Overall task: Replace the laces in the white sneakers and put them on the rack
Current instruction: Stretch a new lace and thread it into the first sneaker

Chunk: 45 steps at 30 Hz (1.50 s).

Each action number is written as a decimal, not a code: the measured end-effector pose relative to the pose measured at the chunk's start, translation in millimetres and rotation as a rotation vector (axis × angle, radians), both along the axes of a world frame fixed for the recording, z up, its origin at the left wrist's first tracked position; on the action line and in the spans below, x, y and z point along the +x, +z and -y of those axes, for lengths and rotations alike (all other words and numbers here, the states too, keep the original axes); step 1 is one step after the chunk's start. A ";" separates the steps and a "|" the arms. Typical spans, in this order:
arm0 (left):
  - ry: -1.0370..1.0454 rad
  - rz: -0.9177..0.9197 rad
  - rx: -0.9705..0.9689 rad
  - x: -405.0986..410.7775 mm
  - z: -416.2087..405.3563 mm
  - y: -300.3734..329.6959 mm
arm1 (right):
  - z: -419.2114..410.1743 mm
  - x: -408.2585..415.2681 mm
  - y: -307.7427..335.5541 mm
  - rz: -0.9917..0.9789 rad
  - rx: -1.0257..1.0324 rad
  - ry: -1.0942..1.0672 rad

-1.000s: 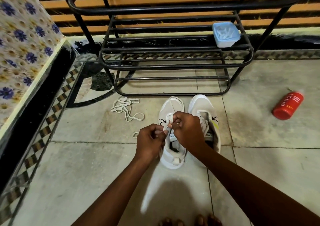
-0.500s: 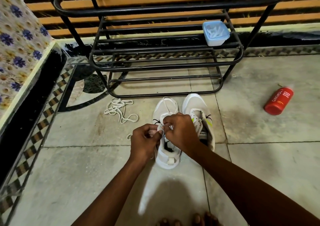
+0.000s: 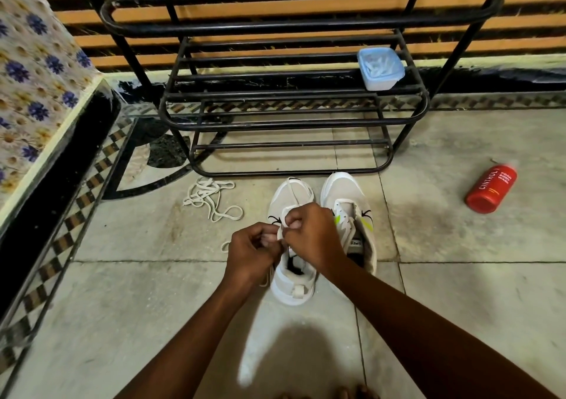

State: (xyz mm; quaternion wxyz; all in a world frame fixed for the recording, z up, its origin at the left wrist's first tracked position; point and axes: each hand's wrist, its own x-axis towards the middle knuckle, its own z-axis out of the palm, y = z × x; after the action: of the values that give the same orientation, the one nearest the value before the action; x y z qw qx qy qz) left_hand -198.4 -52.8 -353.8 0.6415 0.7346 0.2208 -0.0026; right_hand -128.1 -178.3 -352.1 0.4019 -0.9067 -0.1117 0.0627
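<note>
On the floor at the far left of the working area lies a loose tangle of laces (image 3: 211, 198), well apart from both hands and untouched, probably either the old pair taken out or the spare one still to go in. Just right of it, the left hand (image 3: 251, 250) has its grip narrow, fingers curled and pinching a white lace (image 3: 283, 225) at the eyelets of the left sneaker (image 3: 291, 279). The right hand (image 3: 312, 235) meets it there, knuckles nearly touching, its grip likewise closed on the same lace over the tongue. So the step in hand looks like threading the fresh lace through the left sneaker; a strand runs forward over its toe. The lace sits right between the two grips, directly above the shoe's opening. The right sneaker (image 3: 346, 202) stands just beside it, touching or nearly so, and I cannot tell how far it is laced. The next move calls for a fine pinch to feed the lace end through the next eyelet and pull it snug. Beyond the shoes, the rack (image 3: 291, 123) waits, a blue container (image 3: 380, 68) on one shelf.
</note>
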 end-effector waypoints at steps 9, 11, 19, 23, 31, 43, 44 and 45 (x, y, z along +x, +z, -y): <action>-0.043 0.015 -0.057 -1.0 -5.8 -1.5 | 6.5 12.0 -7.8 0.173 -0.204 0.314; -0.043 0.028 -0.051 0.2 -5.7 -2.3 | 8.8 11.1 -5.5 0.152 -0.127 0.247; -0.079 0.040 0.008 -0.3 -6.7 -4.7 | 3.8 10.4 -4.9 -0.002 -0.113 0.190; -0.090 0.056 0.008 -0.3 -7.5 -5.0 | 2.7 11.8 3.4 0.044 -0.231 0.241; -0.024 0.025 -0.072 -0.9 -4.6 -13.3 | 12.4 17.7 7.2 -0.029 -0.117 0.144; -0.102 0.032 -0.104 -0.4 -16.2 -16.2 | -3.9 -4.0 11.4 0.043 -0.268 0.009; -0.103 0.031 -0.100 0.4 -16.3 -16.1 | -4.5 -6.0 11.6 0.091 -0.288 0.023; -0.105 0.028 -0.096 1.4 -15.8 -15.5 | -3.8 -7.9 9.6 0.134 -0.281 0.022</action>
State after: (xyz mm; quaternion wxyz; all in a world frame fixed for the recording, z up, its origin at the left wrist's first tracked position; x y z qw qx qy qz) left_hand -196.9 -37.0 -369.3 0.6781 0.7134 0.1728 -0.0366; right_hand -135.9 -174.5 -342.5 0.2620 -0.9548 -0.1384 0.0216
